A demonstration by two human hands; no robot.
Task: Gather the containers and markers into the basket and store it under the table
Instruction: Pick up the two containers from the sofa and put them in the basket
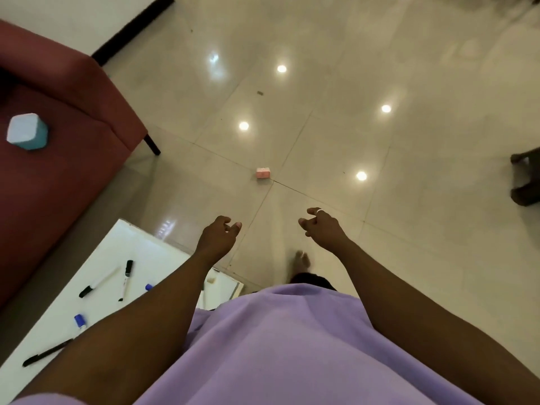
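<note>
While both hands hang empty over the tiled floor (336, 118), the task's things lie scattered around the white table (152, 255), taken here as the landmark.

Markers, on the table top: one white-barrelled marker with a black cap (100, 282) lies slantwise near the table's middle; a second black-capped marker (126, 279) lies just beside it on the side nearer the person, nearly upright in the picture, the two apart. A blue-capped marker (80, 321) lies nearer the table's lower end, its body short in view. Another blue cap (149, 287) shows at the edge of the left forearm, the rest hidden beneath the arm. A black pen (46, 352) lies slantwise at the table's lower end, partly covered by the arm.

Containers: a small box with a pale lid and teal sides (27, 131) sits on the red sofa (67, 118), well apart from the table, beyond its far corner. A small pink box (263, 173) rests on the floor beyond the table, at a joint between tiles.

Left hand (219, 233): held out past the table's far edge, palm down, fingers loosely curled, holding nothing. Right hand (321, 225): level with the left and well apart from the table, fingers loosely curled and slightly spread, a pale ring on one finger, holding nothing.

Also seen: a lilac garment (277, 346) fills the lower view; a bare foot (302, 260) shows blurred on the floor between the arms; a dark stool (526, 176) stands at the right edge.
</note>
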